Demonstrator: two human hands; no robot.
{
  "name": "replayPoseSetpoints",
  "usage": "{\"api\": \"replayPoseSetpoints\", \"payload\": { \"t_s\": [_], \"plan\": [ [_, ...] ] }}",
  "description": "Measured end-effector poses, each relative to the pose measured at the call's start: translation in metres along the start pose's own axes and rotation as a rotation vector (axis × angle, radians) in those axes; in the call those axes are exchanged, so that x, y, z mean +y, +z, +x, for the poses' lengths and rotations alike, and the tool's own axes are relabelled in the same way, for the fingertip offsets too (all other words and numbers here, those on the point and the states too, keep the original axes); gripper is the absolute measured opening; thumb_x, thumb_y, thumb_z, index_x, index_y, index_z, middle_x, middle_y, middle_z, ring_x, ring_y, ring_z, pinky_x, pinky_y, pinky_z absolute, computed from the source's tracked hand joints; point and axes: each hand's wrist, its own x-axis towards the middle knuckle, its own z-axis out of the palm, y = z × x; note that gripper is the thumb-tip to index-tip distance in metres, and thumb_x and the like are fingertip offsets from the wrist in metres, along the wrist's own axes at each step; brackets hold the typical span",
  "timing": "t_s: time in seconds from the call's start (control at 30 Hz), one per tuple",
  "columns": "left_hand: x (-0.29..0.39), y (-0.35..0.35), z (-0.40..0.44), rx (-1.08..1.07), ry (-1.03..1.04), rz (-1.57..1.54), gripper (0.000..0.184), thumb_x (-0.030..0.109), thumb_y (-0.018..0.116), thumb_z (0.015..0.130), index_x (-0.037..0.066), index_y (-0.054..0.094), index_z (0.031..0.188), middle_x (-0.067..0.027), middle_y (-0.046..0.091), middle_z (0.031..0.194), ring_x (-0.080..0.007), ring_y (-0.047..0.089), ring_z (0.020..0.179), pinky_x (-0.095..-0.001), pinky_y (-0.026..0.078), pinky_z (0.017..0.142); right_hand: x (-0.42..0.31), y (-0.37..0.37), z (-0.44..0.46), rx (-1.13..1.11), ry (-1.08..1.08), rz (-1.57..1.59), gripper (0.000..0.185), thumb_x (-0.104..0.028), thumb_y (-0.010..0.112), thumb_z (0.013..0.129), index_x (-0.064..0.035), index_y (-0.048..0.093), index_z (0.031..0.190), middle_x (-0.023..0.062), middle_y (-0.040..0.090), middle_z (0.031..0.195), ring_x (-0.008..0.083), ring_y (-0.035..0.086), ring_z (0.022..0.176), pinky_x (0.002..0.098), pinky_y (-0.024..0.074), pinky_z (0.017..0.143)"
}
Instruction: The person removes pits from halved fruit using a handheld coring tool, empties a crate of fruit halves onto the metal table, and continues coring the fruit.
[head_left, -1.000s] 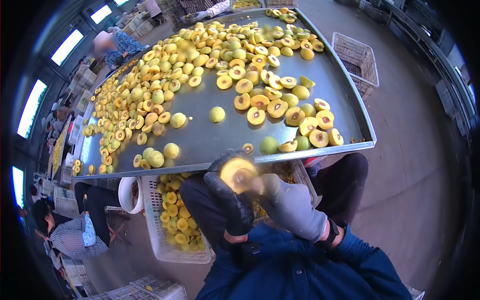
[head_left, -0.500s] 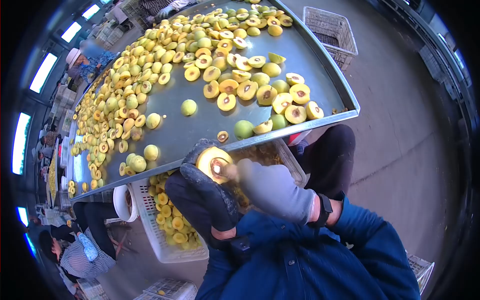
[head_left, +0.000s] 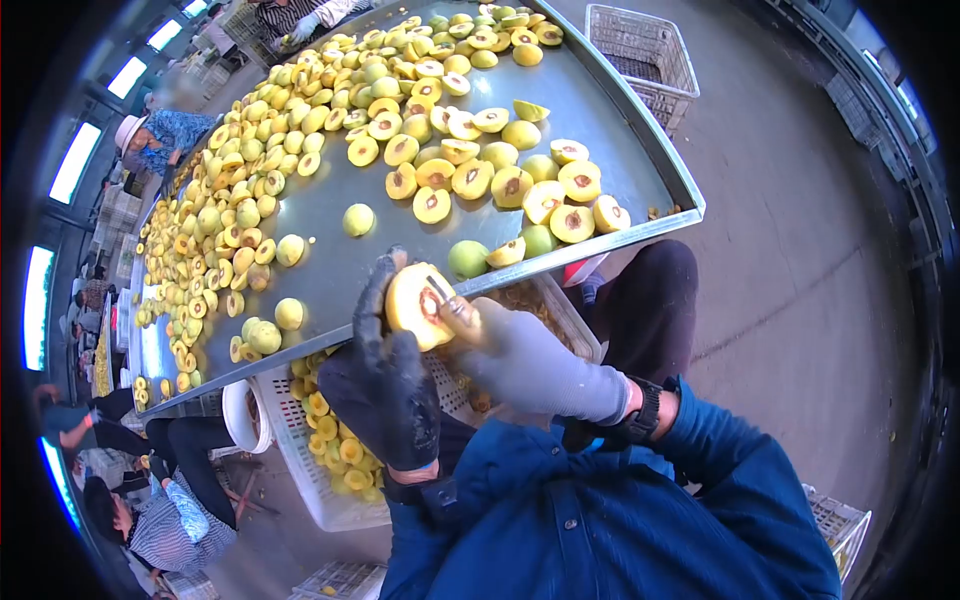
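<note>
My left hand [head_left: 397, 350], in a dark, soiled glove, holds a yellow peach half [head_left: 407, 303] just beyond the table's near edge. The cut face of the fruit is turned to the right, with the brownish pit hollow in its middle. My right hand [head_left: 535, 362], in a grey glove, is closed on a small pitting tool [head_left: 440, 289]. Its thin metal end touches the cut face beside the pit hollow; the grip is mostly hidden by my fingers. A whole-looking green peach [head_left: 468, 259] and several cut halves [head_left: 572, 224] lie on the metal table [head_left: 330, 262] close by.
Under the table edge stands a white crate [head_left: 325, 500] of peach halves, with a white bucket [head_left: 243, 415] beside it. Another crate [head_left: 640, 45] is on the floor beyond the table's right side. Co-workers sit along the left [head_left: 180, 530] and far sides [head_left: 300, 22].
The peach half has turned so its cut face points more to the right. The tool's end has shifted to the upper part of the pit hollow. The whole view has moved slightly.
</note>
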Motion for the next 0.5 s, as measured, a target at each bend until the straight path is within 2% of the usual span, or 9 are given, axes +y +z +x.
{"api": "replayPoseSetpoints", "payload": {
  "t_s": [0.03,0.13,0.23,0.3,0.33,0.37,0.43,0.47,0.5],
  "plan": [
    [-0.002,-0.004,-0.003,-0.047,0.05,0.107,0.037,0.01,0.051,0.094,-0.007,0.052,0.128,-0.02,0.063,0.115,-0.0272,0.063,0.097,-0.0356,0.048,0.09,-0.002,-0.002,-0.001,0.018,0.018,0.119,0.021,-0.017,0.062,0.088,-0.0045,0.051,0.102,0.0202,0.065,0.081,0.0359,0.066,0.077,0.0435,0.0497,0.063],
    [0.0,-0.011,-0.011,-0.032,0.151,0.35,0.046,0.015,0.057,0.089,-0.006,0.051,0.129,-0.0198,0.067,0.104,-0.0342,0.064,0.09,-0.0386,0.048,0.086,-0.006,-0.003,-0.001,-0.087,0.149,0.342,0.026,-0.02,0.066,0.087,-0.0046,0.051,0.1,0.0183,0.064,0.079,0.0359,0.065,0.072,0.0426,0.0503,0.063],
    [0.012,-0.003,-0.016,0.058,0.239,0.554,0.048,0.024,0.064,0.085,-0.005,0.054,0.123,-0.0204,0.064,0.106,-0.0375,0.062,0.094,-0.0427,0.046,0.088,-0.005,-0.011,-0.007,-0.017,-0.074,-0.36,0.028,-0.024,0.069,0.087,-0.0056,0.051,0.098,0.0148,0.063,0.075,0.0335,0.065,0.068,0.0393,0.0503,0.058],
    [-0.019,-0.02,-0.021,0.086,0.228,0.598,0.048,0.026,0.066,0.084,-0.004,0.054,0.12,-0.0216,0.063,0.108,-0.0396,0.061,0.096,-0.0446,0.046,0.087,-0.002,-0.009,-0.007,0.057,-0.287,-0.442,0.027,-0.027,0.067,0.088,-0.0072,0.05,0.095,0.0119,0.061,0.069,0.0308,0.064,0.062,0.0379,0.0485,0.052],
    [-0.033,-0.028,-0.025,0.103,0.189,0.54,0.047,0.025,0.065,0.085,-0.004,0.054,0.12,-0.021,0.063,0.107,-0.0385,0.061,0.095,-0.0441,0.046,0.087,0.0,-0.005,-0.008,0.102,-0.389,-0.479,0.027,-0.029,0.066,0.089,-0.008,0.05,0.093,0.0104,0.061,0.066,0.0295,0.064,0.059,0.0373,0.0476,0.049],
    [-0.039,-0.03,-0.03,0.136,0.116,0.402,0.046,0.025,0.064,0.086,-0.004,0.054,0.119,-0.0205,0.063,0.106,-0.0374,0.061,0.094,-0.0436,0.046,0.087,0.0,0.001,-0.008,0.167,-0.466,-0.531,0.026,-0.031,0.061,0.092,-0.0097,0.048,0.086,0.0067,0.056,0.058,0.0251,0.06,0.049,0.0361,0.0436,0.041],
    [-0.029,-0.026,-0.029,0.233,-0.087,-0.051,0.043,0.025,0.062,0.088,-0.004,0.054,0.118,-0.0194,0.064,0.104,-0.0352,0.061,0.093,-0.0427,0.046,0.086,0.002,0.011,-0.01,0.14,-0.516,-0.679,0.026,-0.031,0.06,0.093,-0.0104,0.048,0.083,0.0054,0.054,0.056,0.0239,0.057,0.043,0.0359,0.0421,0.038],
    [-0.026,-0.025,-0.029,0.253,-0.131,-0.163,0.042,0.025,0.062,0.089,-0.004,0.055,0.118,-0.0189,0.064,0.103,-0.0342,0.061,0.093,-0.0422,0.046,0.085,0.003,0.014,-0.011,0.128,-0.539,-0.756,0.026,-0.031,0.059,0.093,-0.0108,0.048,0.082,0.0048,0.053,0.054,0.0233,0.056,0.041,0.0358,0.0413,0.037],
    [-0.023,-0.025,-0.028,0.276,-0.166,-0.241,0.041,0.025,0.061,0.089,-0.005,0.055,0.117,-0.0184,0.064,0.102,-0.0331,0.061,0.092,-0.0418,0.046,0.085,0.005,0.016,-0.009,0.122,-0.573,-0.703,0.024,-0.028,0.061,0.091,-0.0104,0.048,0.079,0.0052,0.054,0.055,0.0232,0.056,0.041,0.0357,0.042,0.037]
  ]
}}
